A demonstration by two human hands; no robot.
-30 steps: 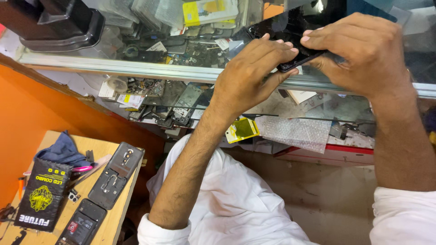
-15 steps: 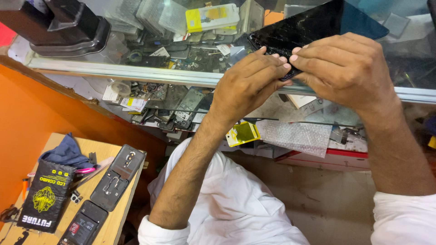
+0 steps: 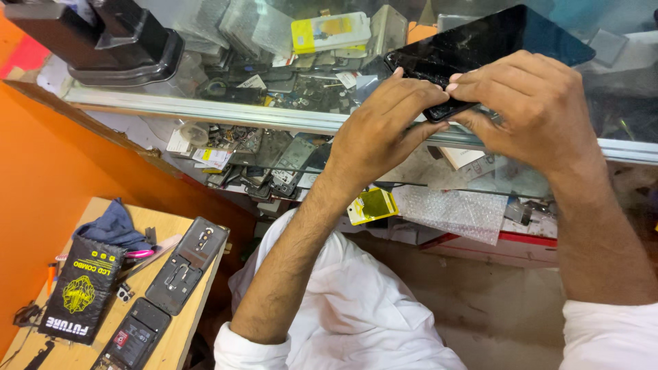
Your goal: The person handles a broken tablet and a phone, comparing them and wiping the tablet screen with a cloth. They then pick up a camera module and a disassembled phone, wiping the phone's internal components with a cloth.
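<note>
Both my hands hold a black phone with a cracked glass screen above a glass display counter. My left hand pinches the phone's near end, fingertips on its edge. My right hand grips the same end from the right, fingers curled over the frame. The phone's far end points up and to the right. The part under my fingers is hidden.
A black machine base stands on the counter at top left. Inside the glass case lie several phone parts and a yellow packet. At lower left a wooden table carries an opened phone back, a black pouch and a blue cloth.
The phone has risen and shifted right, showing more of its screen. Both hands moved with it and now pinch its near end closer together.
</note>
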